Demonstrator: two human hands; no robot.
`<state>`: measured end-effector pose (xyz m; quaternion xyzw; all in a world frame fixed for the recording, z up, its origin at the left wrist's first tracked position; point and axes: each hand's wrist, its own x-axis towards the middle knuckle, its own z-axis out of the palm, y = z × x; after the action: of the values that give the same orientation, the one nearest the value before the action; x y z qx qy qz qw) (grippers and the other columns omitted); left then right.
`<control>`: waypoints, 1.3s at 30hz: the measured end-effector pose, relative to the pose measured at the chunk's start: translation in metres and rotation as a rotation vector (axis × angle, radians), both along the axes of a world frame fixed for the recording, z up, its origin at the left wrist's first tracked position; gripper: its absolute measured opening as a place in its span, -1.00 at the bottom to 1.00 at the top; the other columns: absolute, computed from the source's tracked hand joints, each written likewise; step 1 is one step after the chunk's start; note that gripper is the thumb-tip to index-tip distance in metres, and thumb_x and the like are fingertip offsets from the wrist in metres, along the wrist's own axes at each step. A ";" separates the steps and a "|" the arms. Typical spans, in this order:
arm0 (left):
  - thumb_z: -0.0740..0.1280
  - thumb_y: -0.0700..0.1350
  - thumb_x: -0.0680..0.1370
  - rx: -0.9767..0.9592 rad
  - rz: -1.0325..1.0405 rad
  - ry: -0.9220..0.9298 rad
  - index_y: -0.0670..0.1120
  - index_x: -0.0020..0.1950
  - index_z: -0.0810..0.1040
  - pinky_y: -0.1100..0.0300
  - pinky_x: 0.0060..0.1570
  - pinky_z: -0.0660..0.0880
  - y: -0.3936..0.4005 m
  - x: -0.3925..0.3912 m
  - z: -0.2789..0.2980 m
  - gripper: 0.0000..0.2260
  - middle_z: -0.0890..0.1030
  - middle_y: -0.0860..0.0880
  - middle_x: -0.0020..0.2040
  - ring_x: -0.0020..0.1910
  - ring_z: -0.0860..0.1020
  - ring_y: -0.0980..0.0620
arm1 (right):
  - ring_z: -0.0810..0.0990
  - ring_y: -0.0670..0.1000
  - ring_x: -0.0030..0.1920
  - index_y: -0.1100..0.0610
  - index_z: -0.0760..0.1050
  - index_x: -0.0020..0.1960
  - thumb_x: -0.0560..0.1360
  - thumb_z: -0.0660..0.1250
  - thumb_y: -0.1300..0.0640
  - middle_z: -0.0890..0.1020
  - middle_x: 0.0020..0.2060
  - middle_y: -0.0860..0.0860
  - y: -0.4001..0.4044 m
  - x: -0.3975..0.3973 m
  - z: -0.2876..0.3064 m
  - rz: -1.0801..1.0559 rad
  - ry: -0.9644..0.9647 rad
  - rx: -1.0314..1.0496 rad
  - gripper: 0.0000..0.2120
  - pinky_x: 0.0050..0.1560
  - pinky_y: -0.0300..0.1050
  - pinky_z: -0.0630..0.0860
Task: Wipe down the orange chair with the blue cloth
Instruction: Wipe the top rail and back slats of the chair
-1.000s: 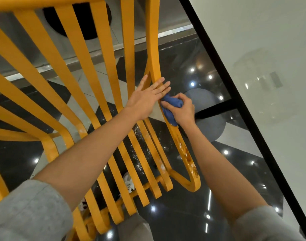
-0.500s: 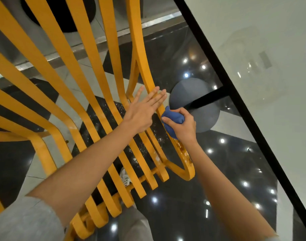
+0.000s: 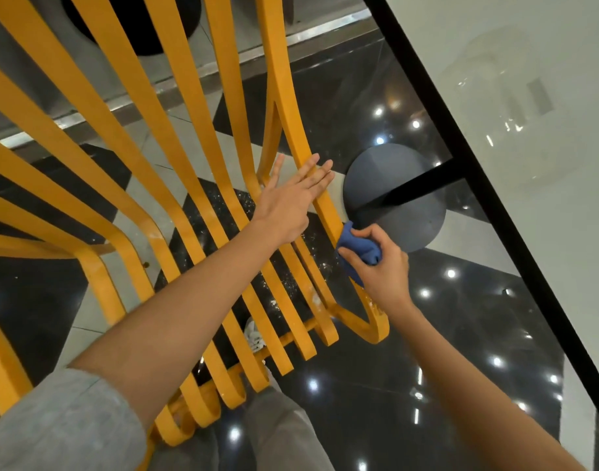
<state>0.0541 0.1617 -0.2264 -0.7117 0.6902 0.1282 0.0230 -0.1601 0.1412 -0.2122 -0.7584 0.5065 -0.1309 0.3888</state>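
The orange chair [image 3: 176,171] fills the left and middle of the head view, its long curved slats running from the top down to looped ends near my legs. My left hand [image 3: 289,202] lies flat, fingers spread, against the rightmost slat. Just below it my right hand [image 3: 379,266] grips the bunched blue cloth [image 3: 357,253] and presses it against the same slat's outer edge. Pale scuffs show on that slat's lower loop.
A white table top with a black edge [image 3: 515,232] runs diagonally along the right. Its round grey base [image 3: 396,198] stands on the glossy black and white floor just right of the chair. My grey trouser leg [image 3: 284,433] is under the slats.
My right hand with the cloth has slid down the rightmost slat toward its lower loop. My left hand has stayed flat on the slat above it. The view has shifted slightly.
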 end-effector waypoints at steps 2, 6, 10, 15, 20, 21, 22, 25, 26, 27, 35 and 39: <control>0.24 -0.18 0.56 0.003 0.010 -0.005 0.04 0.60 -0.18 -0.28 0.48 -0.23 -0.001 -0.001 0.002 -0.24 -0.21 0.08 0.60 0.56 -0.28 0.03 | 0.59 -0.20 -0.16 0.05 0.52 -0.05 0.48 0.50 0.07 0.61 -0.23 -0.13 -0.002 -0.009 0.004 0.015 0.042 0.009 -0.83 -0.22 -0.43 0.46; 0.22 -0.22 0.56 0.019 0.024 -0.023 0.04 0.61 -0.16 -0.31 0.47 -0.21 -0.002 -0.003 0.002 -0.25 -0.19 0.09 0.61 0.57 -0.26 0.03 | 0.58 -0.16 -0.18 0.03 0.50 -0.08 0.47 0.48 -0.02 0.60 -0.23 -0.11 -0.016 0.021 -0.005 -0.101 0.046 0.033 -0.80 -0.22 -0.30 0.47; 0.24 -0.22 0.55 0.008 0.032 -0.061 0.05 0.61 -0.12 -0.32 0.44 -0.26 -0.004 -0.004 0.005 -0.26 -0.16 0.08 0.61 0.57 -0.23 0.03 | 0.55 -0.10 -0.21 0.03 0.46 0.02 0.53 0.41 -0.07 0.59 -0.20 -0.08 0.002 0.023 -0.013 -0.108 0.076 -0.097 -0.78 -0.28 -0.25 0.42; 0.17 -0.17 0.59 0.029 0.077 -0.076 0.02 0.61 -0.11 -0.32 0.43 -0.24 -0.003 -0.014 0.008 -0.33 -0.16 0.05 0.61 0.58 -0.22 0.01 | 0.55 -0.09 -0.20 0.07 0.49 0.05 0.56 0.36 -0.07 0.60 -0.17 -0.08 0.009 0.009 -0.011 -0.177 0.107 -0.143 -0.78 -0.33 -0.32 0.32; 0.02 -0.11 0.65 0.030 0.206 0.074 0.04 0.61 -0.07 -0.28 0.48 -0.17 -0.004 -0.023 0.005 -0.47 -0.14 0.12 0.61 0.57 -0.23 0.07 | 0.59 0.06 -0.09 0.05 0.48 0.20 0.58 0.34 -0.04 0.63 -0.03 0.03 0.022 0.032 -0.012 -0.012 0.305 -0.357 -0.74 -0.24 -0.12 0.41; -0.01 -0.09 0.67 0.027 0.210 0.070 0.05 0.61 -0.07 -0.28 0.48 -0.19 -0.004 -0.023 0.005 -0.49 -0.13 0.12 0.61 0.57 -0.22 0.07 | 0.59 0.07 -0.06 0.04 0.48 0.24 0.57 0.35 -0.02 0.62 0.00 0.04 0.024 0.024 -0.011 0.050 0.305 -0.376 -0.73 -0.21 -0.10 0.42; -0.02 -0.08 0.68 0.029 0.210 0.070 0.05 0.61 -0.06 -0.28 0.47 -0.21 -0.005 -0.024 0.004 -0.50 -0.13 0.13 0.61 0.57 -0.22 0.08 | 0.58 0.06 -0.06 0.03 0.49 0.24 0.57 0.36 0.00 0.62 0.00 0.03 0.026 0.011 -0.012 0.080 0.284 -0.373 -0.73 -0.20 -0.09 0.43; -0.04 -0.08 0.68 0.036 0.222 0.084 0.06 0.61 -0.05 -0.29 0.45 -0.24 -0.006 -0.026 0.003 -0.52 -0.12 0.14 0.61 0.57 -0.22 0.09 | 0.57 -0.03 -0.16 -0.02 0.51 0.04 0.55 0.38 -0.06 0.61 -0.16 -0.07 0.025 -0.015 -0.011 -0.085 0.138 -0.211 -0.85 -0.20 -0.07 0.50; -0.03 -0.08 0.68 0.031 0.240 0.095 0.06 0.61 -0.04 -0.28 0.45 -0.24 -0.006 -0.027 0.002 -0.52 -0.12 0.14 0.61 0.57 -0.22 0.09 | 0.58 -0.02 -0.18 -0.01 0.49 -0.04 0.53 0.39 -0.09 0.61 -0.20 -0.07 0.019 -0.012 -0.010 -0.157 0.116 -0.134 -0.83 -0.20 -0.06 0.51; -0.03 -0.08 0.68 0.026 0.262 0.105 0.06 0.61 -0.04 -0.28 0.45 -0.23 -0.006 -0.029 0.001 -0.51 -0.12 0.14 0.61 0.57 -0.22 0.09 | 0.58 -0.01 -0.17 0.00 0.48 -0.08 0.51 0.41 -0.11 0.60 -0.23 -0.06 0.012 -0.007 -0.012 -0.205 0.107 -0.067 -0.79 -0.20 -0.07 0.50; 0.00 -0.05 0.69 -0.010 0.366 0.214 0.06 0.60 -0.02 -0.27 0.45 -0.24 -0.008 -0.037 -0.002 -0.53 -0.12 0.15 0.60 0.57 -0.23 0.10 | 0.64 -0.08 -0.11 0.06 0.54 -0.04 0.45 0.52 0.05 0.66 -0.16 -0.09 0.005 -0.043 -0.019 -0.072 -0.214 0.166 -0.81 -0.07 0.03 0.63; 0.01 -0.03 0.70 -0.012 0.380 0.226 0.06 0.60 -0.02 -0.29 0.45 -0.23 -0.008 -0.038 -0.002 -0.53 -0.12 0.15 0.60 0.57 -0.24 0.08 | 0.63 -0.09 -0.15 -0.03 0.51 -0.14 0.43 0.54 0.01 0.63 -0.22 -0.12 -0.007 -0.026 -0.020 -0.119 -0.170 0.237 -0.81 -0.10 -0.02 0.63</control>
<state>0.0165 0.1533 -0.2283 -0.8102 0.5428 0.2050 -0.0833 -0.1863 0.1338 -0.2321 -0.6623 0.5277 -0.1567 0.5083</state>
